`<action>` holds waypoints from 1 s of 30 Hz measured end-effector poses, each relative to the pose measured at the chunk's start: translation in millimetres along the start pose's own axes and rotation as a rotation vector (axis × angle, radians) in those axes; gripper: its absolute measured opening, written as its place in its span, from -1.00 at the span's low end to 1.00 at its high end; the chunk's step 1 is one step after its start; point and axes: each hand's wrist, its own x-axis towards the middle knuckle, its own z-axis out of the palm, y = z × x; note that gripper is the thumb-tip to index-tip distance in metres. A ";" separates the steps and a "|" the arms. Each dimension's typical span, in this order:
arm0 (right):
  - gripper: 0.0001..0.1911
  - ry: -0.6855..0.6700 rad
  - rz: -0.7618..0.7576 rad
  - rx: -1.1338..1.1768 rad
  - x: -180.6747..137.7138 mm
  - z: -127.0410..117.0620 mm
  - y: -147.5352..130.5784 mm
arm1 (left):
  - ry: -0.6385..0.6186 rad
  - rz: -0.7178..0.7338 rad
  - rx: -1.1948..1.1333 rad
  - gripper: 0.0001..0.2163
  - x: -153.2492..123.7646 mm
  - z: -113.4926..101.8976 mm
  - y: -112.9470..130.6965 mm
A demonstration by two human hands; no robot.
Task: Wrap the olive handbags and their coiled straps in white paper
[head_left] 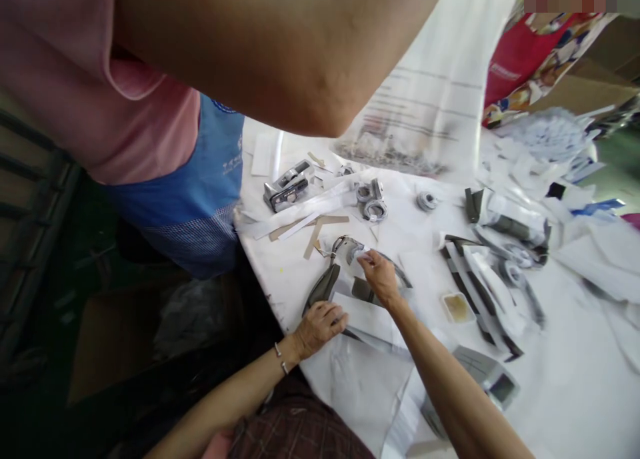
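Note:
A grey curved part (324, 289) with white pieces lies on the white-covered table close to me. My left hand (320, 326) rests at its near-left edge, fingers bent and pressed together on it. At its far end, my right hand (381, 278) pinches a small whitish piece (361, 256), which looks like paper or film, beside a grey rounded end. A white flat strip (367, 312) lies between my two hands. Brown strips (320, 232) lie just beyond.
A co-worker's bare arm (300, 52) reaches across above the table, with a printed clear plastic sheet (420, 112) hanging beside it. Grey rings (373, 202), long grey strips (480, 292), a small dish (457, 308) and a grey box-like part (487, 376) lie around.

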 end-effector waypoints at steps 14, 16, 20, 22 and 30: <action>-0.79 -0.026 -0.252 0.149 -132.3 5.0 2.9 | -0.034 0.013 -0.064 -0.80 19.2 -5.7 -13.6; -0.79 0.001 -0.344 0.095 -144.9 20.5 14.2 | -0.043 0.010 -0.080 -0.82 17.3 -2.9 -13.8; -0.77 0.100 -0.463 0.050 -147.9 40.7 22.2 | -0.046 -0.003 -0.078 -0.73 16.5 -2.8 -15.5; -0.74 0.133 -0.489 0.035 -146.0 43.7 19.8 | -0.077 0.016 -0.077 -0.67 17.8 -6.0 -16.8; -0.82 0.063 -0.140 0.243 -195.4 16.5 22.7 | -0.141 0.093 -0.119 -0.64 18.5 -10.7 -23.8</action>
